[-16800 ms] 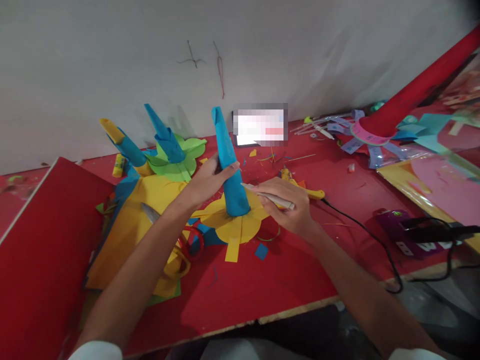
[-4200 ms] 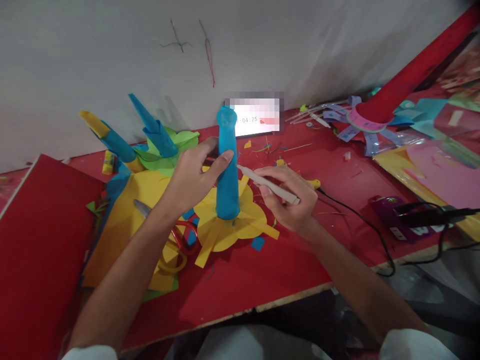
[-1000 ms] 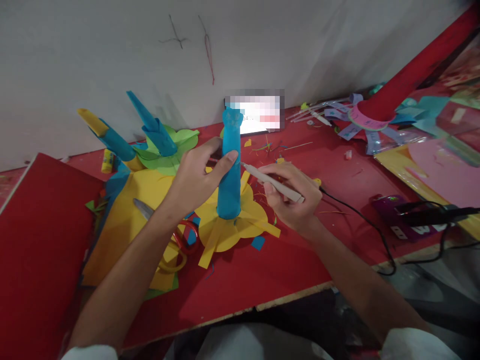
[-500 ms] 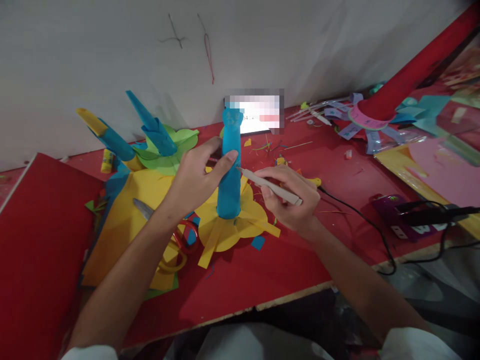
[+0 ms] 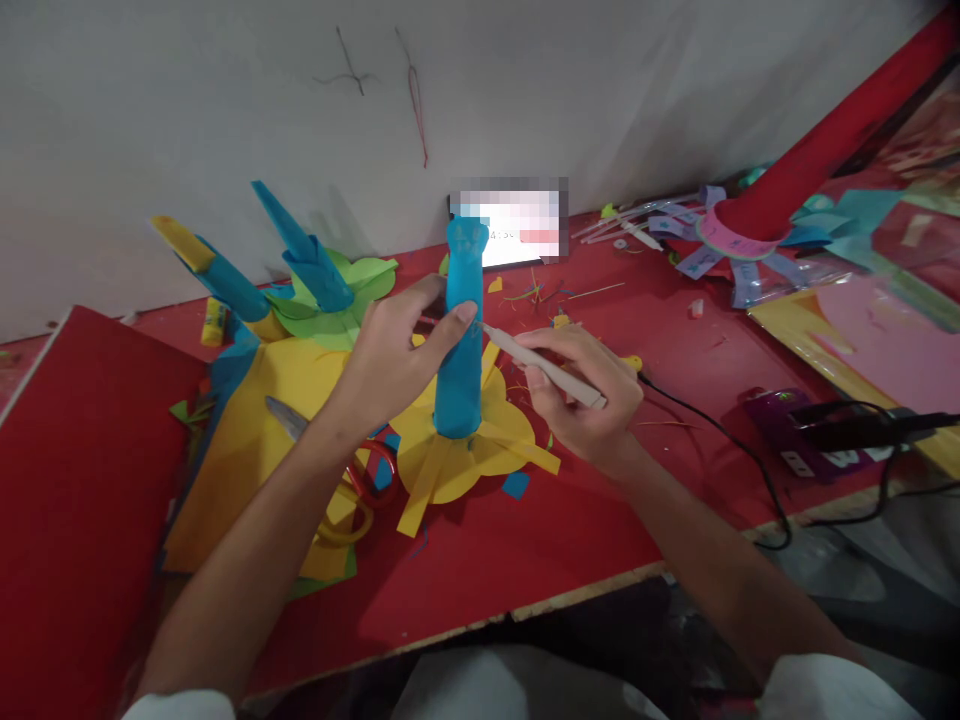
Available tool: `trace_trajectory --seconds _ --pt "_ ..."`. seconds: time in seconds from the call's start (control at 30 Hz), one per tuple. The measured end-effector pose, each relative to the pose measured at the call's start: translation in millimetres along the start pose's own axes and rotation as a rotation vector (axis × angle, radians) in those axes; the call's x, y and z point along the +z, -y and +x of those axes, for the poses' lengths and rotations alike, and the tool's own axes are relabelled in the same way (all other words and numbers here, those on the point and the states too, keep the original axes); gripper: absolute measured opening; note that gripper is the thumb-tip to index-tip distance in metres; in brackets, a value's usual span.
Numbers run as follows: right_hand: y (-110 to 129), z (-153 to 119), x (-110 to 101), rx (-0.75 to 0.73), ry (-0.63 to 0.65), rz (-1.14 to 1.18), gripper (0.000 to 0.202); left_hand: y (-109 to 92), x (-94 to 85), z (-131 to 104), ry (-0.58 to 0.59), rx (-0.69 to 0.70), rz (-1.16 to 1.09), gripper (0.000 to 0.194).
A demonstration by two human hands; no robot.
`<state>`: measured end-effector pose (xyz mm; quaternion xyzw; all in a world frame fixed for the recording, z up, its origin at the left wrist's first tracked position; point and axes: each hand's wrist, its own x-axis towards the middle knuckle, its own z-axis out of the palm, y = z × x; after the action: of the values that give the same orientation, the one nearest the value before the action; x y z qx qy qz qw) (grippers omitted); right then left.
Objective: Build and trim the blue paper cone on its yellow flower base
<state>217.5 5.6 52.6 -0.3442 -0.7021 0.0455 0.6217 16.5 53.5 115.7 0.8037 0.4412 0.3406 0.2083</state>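
A blue paper tube (image 5: 459,380) stands upright on a yellow flower-shaped paper base (image 5: 495,440) with strips sticking out. My left hand (image 5: 405,345) is closed round the tube's upper part, thumb across its front. In my right hand (image 5: 585,385) is a pale, slim pen (image 5: 555,372), gripped as for writing. Its tip meets the tube's right side just beside my left thumb. Scissors (image 5: 367,475) with red and yellow handles lie under my left forearm, on yellow paper sheets (image 5: 240,480).
Two more blue paper tubes (image 5: 319,280) stand at the back left, one on green petals, near a glue stick (image 5: 214,322). A lit screen (image 5: 521,240) leans on the wall. To the right are a purple box (image 5: 817,430), a black cable (image 5: 735,460) and a red cone (image 5: 817,160).
The pen tip has shifted slightly up along the tube, and the tube's top leans a touch to the right. My left hand keeps its hold.
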Motion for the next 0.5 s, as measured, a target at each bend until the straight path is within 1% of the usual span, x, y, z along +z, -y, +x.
trace_trajectory --seconds 0.13,0.33,0.5 --pt "-0.2 1.3 -0.7 -0.02 -0.001 -0.005 0.016 -0.1 0.3 0.3 0.004 -0.004 -0.004 0.04" --pt "-0.3 1.3 -1.0 -0.003 0.015 -0.021 0.014 0.5 0.6 0.5 0.004 0.001 -0.013 0.04" --pt "-0.7 0.3 -0.6 -0.033 0.007 0.005 0.018 -0.6 0.2 0.4 0.002 -0.001 -0.012 0.04"
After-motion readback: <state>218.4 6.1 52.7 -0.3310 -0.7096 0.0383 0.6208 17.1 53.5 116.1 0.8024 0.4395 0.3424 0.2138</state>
